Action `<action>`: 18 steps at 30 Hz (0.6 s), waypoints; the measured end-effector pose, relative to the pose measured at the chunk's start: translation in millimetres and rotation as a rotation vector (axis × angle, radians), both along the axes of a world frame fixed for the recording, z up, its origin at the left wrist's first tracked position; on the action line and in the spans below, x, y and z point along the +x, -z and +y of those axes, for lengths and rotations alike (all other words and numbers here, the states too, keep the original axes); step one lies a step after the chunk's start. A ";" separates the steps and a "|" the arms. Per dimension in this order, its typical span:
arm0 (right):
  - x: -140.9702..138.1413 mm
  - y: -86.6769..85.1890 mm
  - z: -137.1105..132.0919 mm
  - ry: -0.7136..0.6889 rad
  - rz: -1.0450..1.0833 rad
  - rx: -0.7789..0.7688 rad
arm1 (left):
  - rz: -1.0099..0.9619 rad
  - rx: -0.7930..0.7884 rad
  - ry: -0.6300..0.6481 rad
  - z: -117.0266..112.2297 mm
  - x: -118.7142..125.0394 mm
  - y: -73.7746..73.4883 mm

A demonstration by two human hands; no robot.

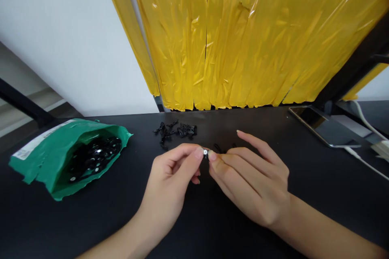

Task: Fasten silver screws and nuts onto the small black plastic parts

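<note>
Between my two hands, above the black table, is a small dark piece with a shiny silver-white round face [206,152]. My left hand [174,174] pinches it from the left with thumb and forefinger. From the right, my right hand [252,182] grips it between thumb and forefinger, its little finger raised. The fingertips cover most of the piece, so its exact kind cannot be made out. A thin black loop [216,147] shows just behind my right fingers. Beyond the hands lies a loose pile of small black parts [176,130].
A torn green plastic bag [39,158] lies open at the left, with many small black and silver parts [97,153] inside. At the right rear, a phone [325,125] lies with a white cable [364,162] plugged in. Yellow plastic strips [237,48] hang behind the black table [127,210].
</note>
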State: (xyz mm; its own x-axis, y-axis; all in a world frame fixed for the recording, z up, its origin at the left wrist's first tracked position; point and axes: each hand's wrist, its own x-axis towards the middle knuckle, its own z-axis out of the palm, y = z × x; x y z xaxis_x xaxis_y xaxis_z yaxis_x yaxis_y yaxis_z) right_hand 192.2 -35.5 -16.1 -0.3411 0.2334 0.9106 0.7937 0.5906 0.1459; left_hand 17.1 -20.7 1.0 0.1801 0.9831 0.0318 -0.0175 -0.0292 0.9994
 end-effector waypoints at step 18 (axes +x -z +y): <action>-6.8 6.7 -3.4 -0.394 0.527 -0.597 | 0.291 0.430 0.004 1.7 -7.5 7.5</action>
